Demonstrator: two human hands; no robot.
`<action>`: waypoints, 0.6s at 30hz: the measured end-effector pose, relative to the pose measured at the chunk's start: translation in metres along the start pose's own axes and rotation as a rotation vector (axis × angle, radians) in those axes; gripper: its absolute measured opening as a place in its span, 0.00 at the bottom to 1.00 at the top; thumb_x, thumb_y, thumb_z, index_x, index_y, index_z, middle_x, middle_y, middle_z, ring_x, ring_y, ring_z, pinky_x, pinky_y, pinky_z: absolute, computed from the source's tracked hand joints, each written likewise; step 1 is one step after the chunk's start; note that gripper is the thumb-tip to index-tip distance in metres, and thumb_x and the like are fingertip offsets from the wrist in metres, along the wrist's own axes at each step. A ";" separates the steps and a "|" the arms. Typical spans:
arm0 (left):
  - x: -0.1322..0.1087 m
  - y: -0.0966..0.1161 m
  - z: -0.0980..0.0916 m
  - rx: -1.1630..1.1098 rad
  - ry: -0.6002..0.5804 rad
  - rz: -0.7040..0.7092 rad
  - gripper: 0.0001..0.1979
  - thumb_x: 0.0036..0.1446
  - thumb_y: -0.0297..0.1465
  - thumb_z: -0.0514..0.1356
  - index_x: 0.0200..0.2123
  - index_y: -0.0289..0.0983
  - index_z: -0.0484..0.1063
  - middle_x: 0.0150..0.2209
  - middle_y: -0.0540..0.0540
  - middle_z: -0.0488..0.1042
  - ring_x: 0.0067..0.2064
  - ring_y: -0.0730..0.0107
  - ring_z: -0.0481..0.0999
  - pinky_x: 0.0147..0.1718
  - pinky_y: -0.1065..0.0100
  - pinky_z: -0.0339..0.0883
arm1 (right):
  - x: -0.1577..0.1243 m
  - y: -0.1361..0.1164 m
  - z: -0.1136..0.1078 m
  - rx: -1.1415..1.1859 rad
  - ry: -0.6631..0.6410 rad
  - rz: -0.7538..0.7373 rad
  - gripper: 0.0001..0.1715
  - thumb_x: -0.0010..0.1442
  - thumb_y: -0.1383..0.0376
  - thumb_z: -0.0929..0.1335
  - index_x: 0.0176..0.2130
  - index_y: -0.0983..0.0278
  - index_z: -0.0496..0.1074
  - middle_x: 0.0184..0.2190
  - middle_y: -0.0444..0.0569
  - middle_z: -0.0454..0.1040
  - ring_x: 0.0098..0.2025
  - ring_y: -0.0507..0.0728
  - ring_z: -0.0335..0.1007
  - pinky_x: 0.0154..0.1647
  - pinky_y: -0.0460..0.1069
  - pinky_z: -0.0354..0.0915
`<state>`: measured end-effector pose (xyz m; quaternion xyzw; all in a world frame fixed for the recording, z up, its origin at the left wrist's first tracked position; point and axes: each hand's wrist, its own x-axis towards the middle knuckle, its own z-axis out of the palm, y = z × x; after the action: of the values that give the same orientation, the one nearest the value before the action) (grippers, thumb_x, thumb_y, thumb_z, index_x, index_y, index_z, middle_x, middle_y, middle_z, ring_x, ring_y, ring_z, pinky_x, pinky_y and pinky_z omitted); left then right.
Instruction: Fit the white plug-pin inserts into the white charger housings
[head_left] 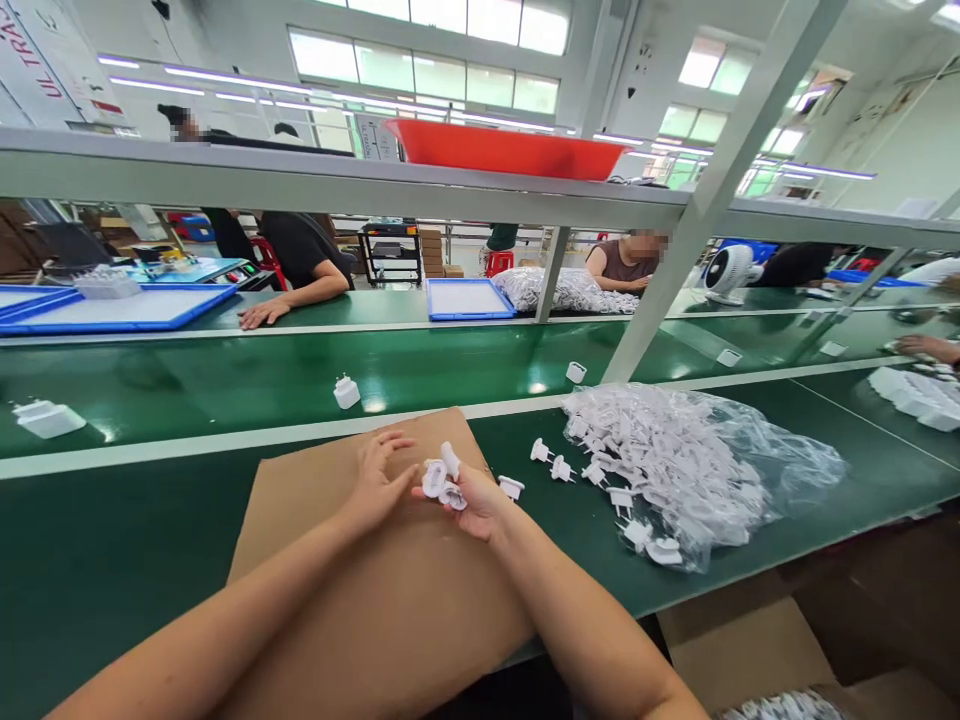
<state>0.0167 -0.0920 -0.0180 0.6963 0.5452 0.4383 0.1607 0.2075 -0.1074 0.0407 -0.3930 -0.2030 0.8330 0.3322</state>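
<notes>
Over a brown cardboard sheet [360, 610], my right hand [480, 508] is closed around a few small white plastic plug parts [435, 480]. A white piece also shows at its thumb; whether it is a part or a finger cover I cannot tell. My left hand [379, 488] is just to the left, fingers apart, with nothing visible in it. Loose white plug pieces with metal pins [561, 468] lie on the green bench to the right of my right hand. Beyond them is an opened clear bag [675, 470] heaped with similar pieces.
White charger blocks [346, 392] sit spaced along the green conveyor belt [247, 375]. A slanted metal post [675, 250] and a shelf with a red tray [510, 150] stand ahead. Co-workers sit across the belt. An open carton [750, 640] is below right.
</notes>
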 end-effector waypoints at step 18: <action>-0.015 0.015 -0.007 -0.286 -0.322 0.154 0.11 0.63 0.41 0.61 0.38 0.40 0.76 0.38 0.43 0.75 0.44 0.58 0.72 0.45 0.59 0.65 | 0.031 0.030 -0.024 -0.654 0.209 -0.427 0.23 0.51 0.50 0.73 0.38 0.64 0.75 0.25 0.44 0.75 0.24 0.52 0.69 0.17 0.43 0.54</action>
<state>0.0202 -0.1120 -0.0102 0.7667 0.3901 0.4056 0.3089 0.1998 -0.1041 -0.0080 -0.5097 -0.4994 0.5922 0.3744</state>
